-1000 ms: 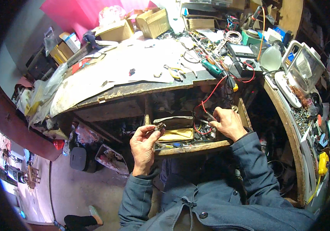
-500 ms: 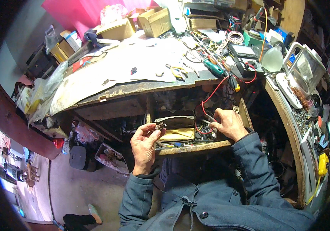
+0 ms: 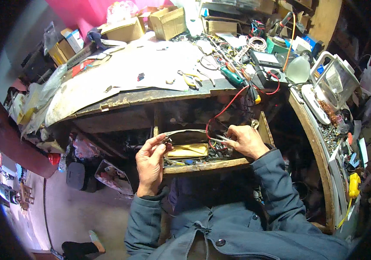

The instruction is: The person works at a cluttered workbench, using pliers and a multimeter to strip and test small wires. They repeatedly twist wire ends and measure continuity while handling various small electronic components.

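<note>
My left hand [image 3: 150, 161] is closed, pinching a small dark metal part [image 3: 167, 140] between thumb and fingertips at the left end of an open wooden drawer [image 3: 207, 166]. The part's exact kind is too small to tell. Over the drawer's right side, my right hand [image 3: 247, 142] grips a slim silver tool [image 3: 223, 138] that looks like tweezers, its tips pointing left. Inside the drawer lie a yellow packet [image 3: 188, 150], a dark flat case behind it and several small loose tools and parts. A red cable [image 3: 220, 113] hangs from the bench into the drawer, close to my right fingers.
On the bench top [image 3: 137, 65] lie yellow-handled pliers [image 3: 189, 79] and a green-handled screwdriver [image 3: 233, 76]. A black meter [image 3: 263, 65] and heaps of wires fill the right back. Cardboard boxes [image 3: 168, 24] stand behind. A cluttered side shelf [image 3: 315, 130] runs along my right.
The whole view has shifted slightly, so the scene sits further left. Both hands stay over the drawer with the same holds; the silver tool's tips now show more plainly.
</note>
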Available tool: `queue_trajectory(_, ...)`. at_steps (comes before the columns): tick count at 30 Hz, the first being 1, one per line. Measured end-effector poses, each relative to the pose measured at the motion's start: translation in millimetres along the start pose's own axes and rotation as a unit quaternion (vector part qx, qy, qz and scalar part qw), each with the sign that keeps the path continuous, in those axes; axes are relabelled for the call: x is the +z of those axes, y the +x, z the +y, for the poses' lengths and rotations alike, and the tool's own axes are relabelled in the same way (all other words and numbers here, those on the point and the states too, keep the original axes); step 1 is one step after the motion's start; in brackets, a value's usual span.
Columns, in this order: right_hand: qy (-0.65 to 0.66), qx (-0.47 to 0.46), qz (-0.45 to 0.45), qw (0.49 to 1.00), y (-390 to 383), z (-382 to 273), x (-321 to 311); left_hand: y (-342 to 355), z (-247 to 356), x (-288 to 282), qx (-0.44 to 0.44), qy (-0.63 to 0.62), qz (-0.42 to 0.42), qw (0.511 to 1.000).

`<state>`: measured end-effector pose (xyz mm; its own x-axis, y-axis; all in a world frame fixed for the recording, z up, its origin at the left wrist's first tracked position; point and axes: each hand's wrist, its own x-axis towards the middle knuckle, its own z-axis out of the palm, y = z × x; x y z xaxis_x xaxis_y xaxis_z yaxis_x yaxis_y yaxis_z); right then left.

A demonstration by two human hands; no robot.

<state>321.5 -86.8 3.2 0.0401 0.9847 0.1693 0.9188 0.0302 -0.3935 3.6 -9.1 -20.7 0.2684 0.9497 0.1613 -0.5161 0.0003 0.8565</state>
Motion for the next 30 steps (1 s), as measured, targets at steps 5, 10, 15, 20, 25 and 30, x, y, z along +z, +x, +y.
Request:
queue_trajectory(5, 0.002, 0.060, 0.043, 0.997, -2, -5, -4, 1, 3, 5, -0.021, 0.030, 0.013, 0.999)
queue_trajectory(10, -0.015, 0.072, 0.054, 0.996, 0, -6, -4, -2, 2, 3, -0.013, 0.005, 0.011, 1.000)
queue_trajectory(15, -0.009, 0.075, 0.046, 0.996, 0, -6, -4, 0, 1, 6, -0.025, -0.003, -0.023, 0.999)
queue_trajectory(20, -0.017, 0.035, 0.082, 0.996, 4, -4, -2, 10, 4, 10, -0.060, -0.030, -0.047, 0.997)
queue_trajectory(25, 0.011, -0.130, 0.233, 0.964, 36, -53, -31, 10, 10, 16, -0.046, -0.041, -0.006, 0.998)
queue_trajectory(30, -0.074, -0.106, 0.280, 0.951, 130, -48, -59, 17, -2, 2, -0.056, -0.055, 0.011, 0.997)
